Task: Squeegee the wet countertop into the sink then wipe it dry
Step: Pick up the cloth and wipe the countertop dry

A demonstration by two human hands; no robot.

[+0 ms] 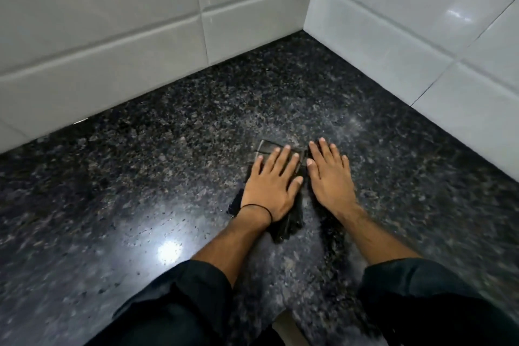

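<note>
A dark cloth lies flat on the black speckled granite countertop, close to the corner of the tiled walls. My left hand presses flat on the cloth with its fingers spread; a thin black band circles that wrist. Right beside it, my right hand lies palm down with spread fingers, over the cloth's right edge and the stone. Neither hand curls around the cloth. No sink or squeegee is in view.
White tiled walls meet in a corner at the back right and border the countertop on two sides. A bright light reflection shines on the stone at the lower left. The counter's front edge shows between my dark sleeves.
</note>
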